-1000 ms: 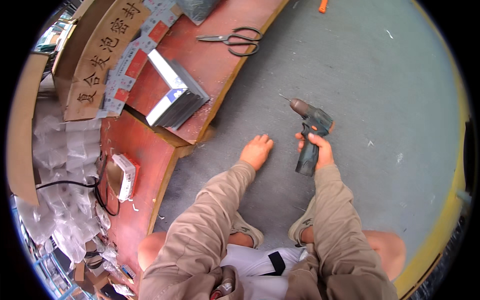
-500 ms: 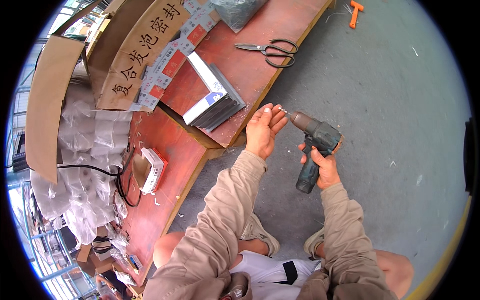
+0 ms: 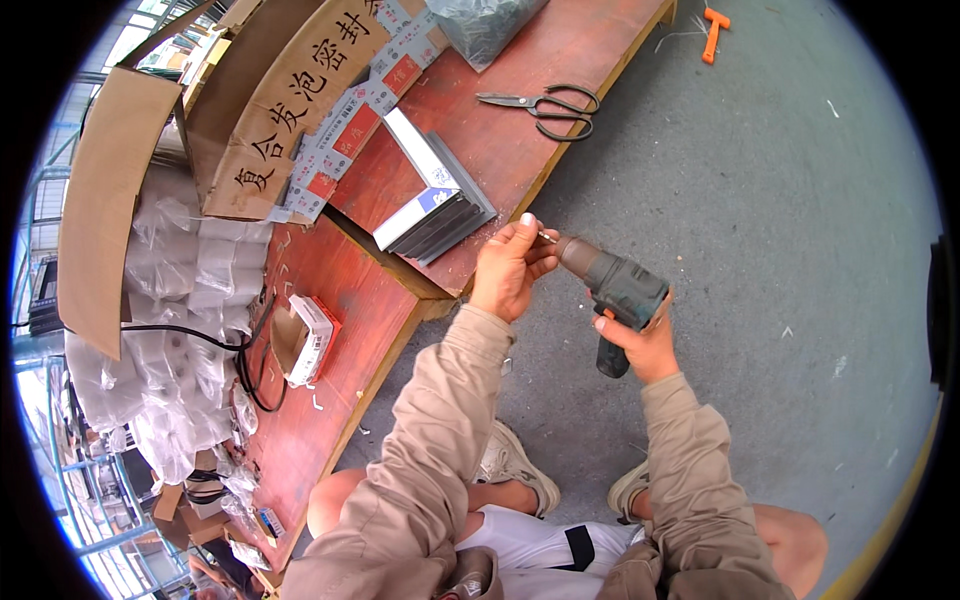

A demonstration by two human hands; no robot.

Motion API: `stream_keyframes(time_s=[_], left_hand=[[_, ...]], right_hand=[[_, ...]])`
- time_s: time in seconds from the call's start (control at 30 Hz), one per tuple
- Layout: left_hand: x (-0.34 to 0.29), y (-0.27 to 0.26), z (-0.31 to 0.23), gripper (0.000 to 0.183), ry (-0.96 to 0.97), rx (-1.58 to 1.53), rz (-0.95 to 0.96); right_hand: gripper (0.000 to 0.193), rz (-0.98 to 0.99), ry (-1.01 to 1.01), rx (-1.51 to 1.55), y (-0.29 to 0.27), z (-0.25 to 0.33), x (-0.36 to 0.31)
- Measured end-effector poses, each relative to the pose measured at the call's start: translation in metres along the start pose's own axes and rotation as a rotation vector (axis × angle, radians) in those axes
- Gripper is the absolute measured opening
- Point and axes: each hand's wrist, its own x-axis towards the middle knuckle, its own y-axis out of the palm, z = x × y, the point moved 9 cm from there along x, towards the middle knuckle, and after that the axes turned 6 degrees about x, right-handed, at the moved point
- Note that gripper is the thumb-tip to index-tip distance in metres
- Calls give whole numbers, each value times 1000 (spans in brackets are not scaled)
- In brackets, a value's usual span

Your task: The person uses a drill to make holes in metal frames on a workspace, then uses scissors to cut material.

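A dark green cordless drill (image 3: 628,290) with a brown chuck is in my right hand (image 3: 650,345), which is closed round its grip. The chuck points up and left, toward my left hand (image 3: 508,268). A thin metal bit (image 3: 547,238) sticks out of the chuck. Its tip meets the bent fingers and thumb of my left hand, pinched together there. Whatever small thing may sit between those fingertips is hidden. Just left of that hand, a stack of grey frame-like pieces with a white, L-shaped top (image 3: 437,195) lies on the red bench (image 3: 505,165).
Black-handled scissors (image 3: 550,108) and a grey plastic bag (image 3: 485,25) lie farther along the bench. An open small red-and-white box (image 3: 315,342) sits nearer, beside a black cable (image 3: 240,375). Cardboard (image 3: 110,210) and wrapped rolls (image 3: 160,330) stand left. An orange tool (image 3: 713,38) lies on the floor.
The drill has moved left and slightly up in my right hand, its bit coming to my left fingers. My left hand has shifted a little left, and its spread fingers have closed into a pinch.
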Motion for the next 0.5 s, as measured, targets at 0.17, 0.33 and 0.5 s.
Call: stream_keyframes(time_s=[0.17,0.33,0.5], left_hand=[[-38,-8,-47,33,-118,51,-3],[-85,-36,-153,29,-70,995,-31],[-36,-16,-284,29,786,1665,-120]], right_hand=[[37,38,-107,-211,51,4,-22],[51,45,-211,-109,101,-25,-27],[56,36,-221,-95,135,-30,-21]])
